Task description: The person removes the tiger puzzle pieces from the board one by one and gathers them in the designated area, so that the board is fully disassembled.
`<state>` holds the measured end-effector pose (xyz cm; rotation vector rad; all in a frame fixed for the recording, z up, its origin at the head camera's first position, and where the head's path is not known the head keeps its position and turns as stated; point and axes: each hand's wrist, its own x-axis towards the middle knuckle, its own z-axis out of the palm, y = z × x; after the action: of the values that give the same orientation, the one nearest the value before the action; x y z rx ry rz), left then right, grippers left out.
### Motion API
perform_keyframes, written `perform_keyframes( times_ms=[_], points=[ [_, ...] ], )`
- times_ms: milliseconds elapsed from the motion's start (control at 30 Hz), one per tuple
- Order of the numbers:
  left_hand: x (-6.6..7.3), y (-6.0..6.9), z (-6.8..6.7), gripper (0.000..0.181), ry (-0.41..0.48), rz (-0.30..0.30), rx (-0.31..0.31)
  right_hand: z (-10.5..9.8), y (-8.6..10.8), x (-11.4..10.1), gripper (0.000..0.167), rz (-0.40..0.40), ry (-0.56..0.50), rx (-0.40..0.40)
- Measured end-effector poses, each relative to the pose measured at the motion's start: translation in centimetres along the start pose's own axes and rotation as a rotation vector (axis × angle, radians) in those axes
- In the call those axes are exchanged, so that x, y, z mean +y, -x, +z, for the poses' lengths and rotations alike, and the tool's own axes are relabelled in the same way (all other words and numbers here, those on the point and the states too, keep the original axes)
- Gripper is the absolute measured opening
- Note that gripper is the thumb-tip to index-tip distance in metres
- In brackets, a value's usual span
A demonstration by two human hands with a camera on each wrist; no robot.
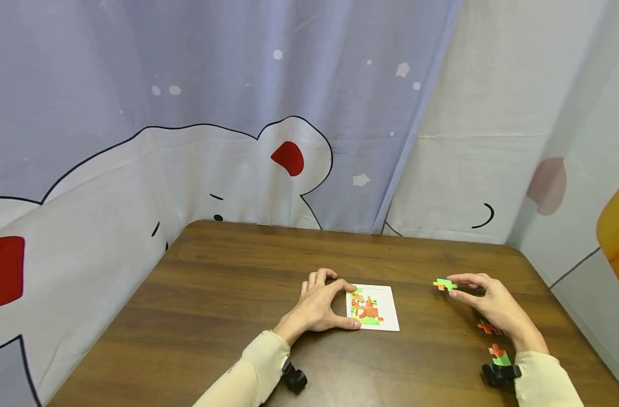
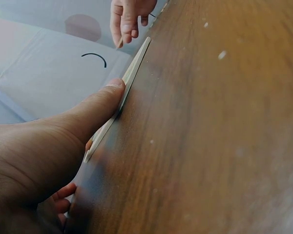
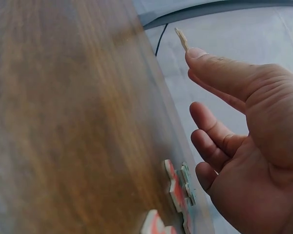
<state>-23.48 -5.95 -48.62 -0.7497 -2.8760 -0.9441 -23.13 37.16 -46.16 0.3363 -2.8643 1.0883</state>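
A square white puzzle board (image 1: pixel 389 314) lies on the wooden table, its left part filled with pieces picturing an orange tiger on green. My left hand (image 1: pixel 316 302) holds the board by its left side, thumb at the near edge and index finger at the far corner. In the left wrist view the thumb (image 2: pixel 100 105) presses against the board's thin edge (image 2: pixel 132 80). Off to the right, my right hand (image 1: pixel 492 299) pinches a green and orange puzzle piece (image 1: pixel 445 284) between thumb and fingers, above the table. That piece shows edge-on in the right wrist view, its other fingers loosely bent.
Beneath and beside my right forearm lie loose puzzle pieces: a red-orange one (image 1: pixel 489 327) and an orange and green one (image 1: pixel 500 355). The brown table (image 1: pixel 202 316) reaches back to a printed curtain (image 1: pixel 228 169), which also hangs along both sides.
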Motion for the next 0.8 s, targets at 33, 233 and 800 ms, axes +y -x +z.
perform_keyframes(
  times_ms=[33, 233, 800],
  points=[
    [-0.02, -0.01, 0.04, 0.077, -0.001, -0.001, -0.001, 0.02, -0.01, 0.02, 0.047, 0.004, -0.006, -0.010],
    [-0.15, -0.07, 0.19, 0.078, -0.006, -0.001, -0.003, 0.05, -0.06, 0.23, 0.046, 0.003, 0.021, -0.020],
    [-0.13, 0.03, 0.05, 0.078, -0.001, 0.004, -0.001, 0.19, 0.11, 0.52, 0.046, -0.014, 0.115, -0.006]
  ],
)
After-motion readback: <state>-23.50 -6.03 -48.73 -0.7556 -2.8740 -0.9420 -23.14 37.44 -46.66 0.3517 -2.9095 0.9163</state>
